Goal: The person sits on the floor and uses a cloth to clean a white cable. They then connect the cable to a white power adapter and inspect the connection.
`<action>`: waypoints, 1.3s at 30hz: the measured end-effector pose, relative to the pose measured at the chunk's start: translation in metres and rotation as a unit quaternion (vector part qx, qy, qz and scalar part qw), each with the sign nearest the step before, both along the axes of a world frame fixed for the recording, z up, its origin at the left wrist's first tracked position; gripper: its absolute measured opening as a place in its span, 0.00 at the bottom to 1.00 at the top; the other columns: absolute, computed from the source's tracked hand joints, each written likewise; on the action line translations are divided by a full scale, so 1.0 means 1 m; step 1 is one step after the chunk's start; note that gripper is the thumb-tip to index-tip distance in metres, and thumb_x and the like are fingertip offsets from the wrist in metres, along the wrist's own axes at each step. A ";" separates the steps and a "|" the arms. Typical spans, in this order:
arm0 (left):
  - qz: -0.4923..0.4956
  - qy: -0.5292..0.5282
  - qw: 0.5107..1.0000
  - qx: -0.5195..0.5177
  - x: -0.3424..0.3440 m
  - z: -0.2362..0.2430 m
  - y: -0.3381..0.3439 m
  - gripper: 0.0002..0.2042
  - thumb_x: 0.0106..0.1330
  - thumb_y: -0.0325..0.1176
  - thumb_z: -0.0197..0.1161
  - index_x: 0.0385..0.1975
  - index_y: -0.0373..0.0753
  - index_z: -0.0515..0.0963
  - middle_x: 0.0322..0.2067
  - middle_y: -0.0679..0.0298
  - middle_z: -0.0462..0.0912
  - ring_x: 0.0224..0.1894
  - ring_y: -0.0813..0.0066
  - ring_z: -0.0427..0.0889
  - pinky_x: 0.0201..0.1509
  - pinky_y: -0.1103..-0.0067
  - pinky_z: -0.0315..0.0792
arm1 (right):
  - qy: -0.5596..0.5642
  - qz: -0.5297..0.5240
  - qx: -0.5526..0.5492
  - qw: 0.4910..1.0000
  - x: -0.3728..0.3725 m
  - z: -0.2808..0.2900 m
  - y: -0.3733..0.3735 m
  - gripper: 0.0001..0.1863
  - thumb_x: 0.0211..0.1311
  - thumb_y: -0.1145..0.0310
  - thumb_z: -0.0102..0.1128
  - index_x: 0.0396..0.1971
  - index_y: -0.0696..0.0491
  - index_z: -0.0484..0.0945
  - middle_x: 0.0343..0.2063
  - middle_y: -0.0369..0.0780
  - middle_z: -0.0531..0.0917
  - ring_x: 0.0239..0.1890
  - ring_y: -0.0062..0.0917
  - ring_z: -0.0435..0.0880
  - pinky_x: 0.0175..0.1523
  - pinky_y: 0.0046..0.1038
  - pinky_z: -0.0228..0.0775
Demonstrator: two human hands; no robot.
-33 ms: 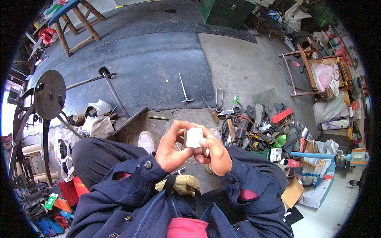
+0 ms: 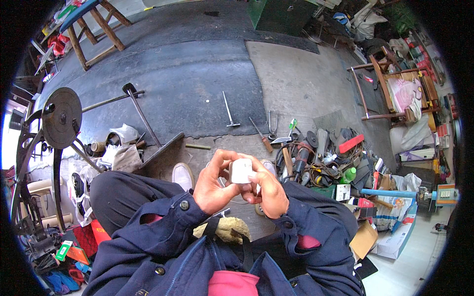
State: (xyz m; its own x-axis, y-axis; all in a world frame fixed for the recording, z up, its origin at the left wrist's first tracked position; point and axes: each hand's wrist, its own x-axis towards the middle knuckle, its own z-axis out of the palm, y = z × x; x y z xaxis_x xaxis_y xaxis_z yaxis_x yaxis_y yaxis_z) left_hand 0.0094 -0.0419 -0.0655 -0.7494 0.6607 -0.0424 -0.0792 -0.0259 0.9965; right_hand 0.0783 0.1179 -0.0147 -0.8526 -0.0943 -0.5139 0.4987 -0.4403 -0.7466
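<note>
Between my two hands is a small white block-like piece (image 2: 241, 170) with rounded corners and a greyish side edge; its exact kind is unclear. My left hand (image 2: 216, 181) curls around its left side, fingers behind it. My right hand (image 2: 269, 191) closes on its lower right, the thumb against the white face. The fingers under the piece are partly hidden. Below my hands, a yellowish fleecy pad (image 2: 231, 230) with dark straps lies at my lap. A light shoe (image 2: 183, 176) shows beyond my left wrist.
On the floor ahead lie a hammer (image 2: 229, 112), a wooden-handled tool (image 2: 266, 142) and a brass-coloured strip (image 2: 198, 146). Cables and tools pile up at right by an angle grinder (image 2: 301, 160). A metal stand (image 2: 163, 150) and a machine wheel (image 2: 62, 118) stand at left.
</note>
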 end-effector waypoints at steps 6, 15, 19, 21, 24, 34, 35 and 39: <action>0.014 -0.010 1.000 0.014 0.001 0.001 0.003 0.24 0.56 0.28 0.73 0.51 0.44 0.70 0.44 0.64 0.84 0.49 0.73 0.83 0.47 0.75 0.73 | 0.023 0.009 0.006 1.000 0.001 0.002 0.001 0.32 0.62 0.60 0.44 0.69 0.50 0.61 0.40 0.38 0.80 0.24 0.14 0.67 0.26 0.15 0.58; 0.010 0.003 1.000 0.016 0.001 0.000 0.002 0.25 0.55 0.30 0.74 0.51 0.44 0.70 0.43 0.64 0.85 0.48 0.74 0.83 0.46 0.75 0.74 | 0.013 -0.006 0.011 1.000 0.002 -0.002 -0.001 0.33 0.61 0.61 0.43 0.69 0.50 0.61 0.40 0.37 0.79 0.28 0.14 0.68 0.27 0.16 0.59; 0.015 0.006 1.000 0.015 0.001 0.000 0.002 0.25 0.55 0.30 0.74 0.51 0.44 0.69 0.43 0.63 0.85 0.47 0.73 0.84 0.45 0.74 0.74 | 0.024 -0.001 0.007 1.000 0.002 -0.003 0.000 0.33 0.62 0.60 0.43 0.69 0.50 0.60 0.39 0.38 0.79 0.27 0.14 0.68 0.27 0.15 0.59; 0.014 0.008 1.000 0.010 0.001 0.000 0.003 0.25 0.55 0.29 0.74 0.51 0.44 0.69 0.43 0.63 0.85 0.47 0.73 0.84 0.45 0.74 0.74 | 0.021 0.003 0.012 1.000 0.002 -0.004 0.000 0.33 0.61 0.60 0.43 0.69 0.50 0.60 0.39 0.38 0.79 0.27 0.14 0.67 0.27 0.15 0.59; 0.016 0.014 1.000 0.000 0.002 -0.001 0.003 0.25 0.55 0.29 0.73 0.51 0.43 0.69 0.43 0.62 0.85 0.46 0.73 0.84 0.45 0.74 0.75 | 0.016 0.003 0.018 1.000 0.002 -0.004 0.000 0.33 0.61 0.61 0.43 0.69 0.51 0.60 0.39 0.38 0.79 0.27 0.14 0.67 0.26 0.16 0.59; 0.018 0.017 1.000 0.002 0.002 0.000 0.003 0.24 0.55 0.27 0.72 0.51 0.43 0.69 0.41 0.62 0.85 0.45 0.72 0.84 0.46 0.74 0.75 | 0.010 -0.005 0.012 1.000 0.003 -0.004 0.000 0.33 0.60 0.62 0.43 0.68 0.52 0.61 0.41 0.38 0.79 0.28 0.14 0.68 0.27 0.15 0.60; 0.017 0.017 1.000 0.002 0.002 0.000 0.003 0.24 0.55 0.27 0.72 0.51 0.43 0.69 0.41 0.62 0.85 0.45 0.72 0.84 0.46 0.74 0.75 | 0.004 -0.003 0.016 1.000 0.003 -0.004 0.000 0.33 0.60 0.63 0.43 0.68 0.52 0.61 0.41 0.38 0.78 0.29 0.14 0.68 0.27 0.15 0.60; 0.011 0.020 1.000 0.001 0.002 -0.001 0.003 0.24 0.56 0.29 0.72 0.51 0.43 0.69 0.41 0.62 0.85 0.45 0.73 0.84 0.46 0.74 0.74 | 0.027 0.001 0.004 1.000 0.003 -0.003 0.001 0.32 0.61 0.62 0.43 0.67 0.52 0.61 0.42 0.38 0.78 0.31 0.14 0.69 0.28 0.15 0.61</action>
